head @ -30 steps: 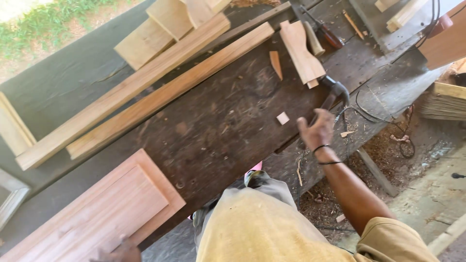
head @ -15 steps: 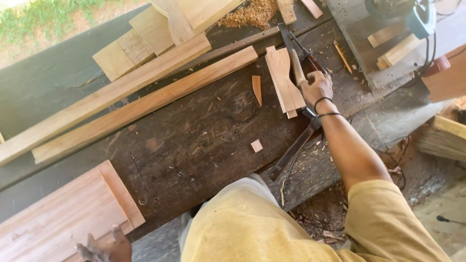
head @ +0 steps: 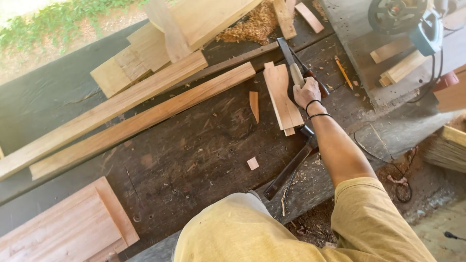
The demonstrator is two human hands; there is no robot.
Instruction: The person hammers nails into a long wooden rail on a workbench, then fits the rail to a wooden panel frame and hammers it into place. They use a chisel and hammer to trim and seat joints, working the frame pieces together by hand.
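Right hand (head: pixel 306 92) has moved up from the hammer (head: pixel 296 162), fingers now closed on chisel handle (head: pixel 296 73); left hand unseen.

Open bench (head: pixel 194 155) mid-table; long planks (head: pixel 145 116) behind, boards (head: pixel 284 97) right.

No packages, labels, signs or screens show anywhere here. The view holds only bare wood, tools and a workbench, none of them marked.
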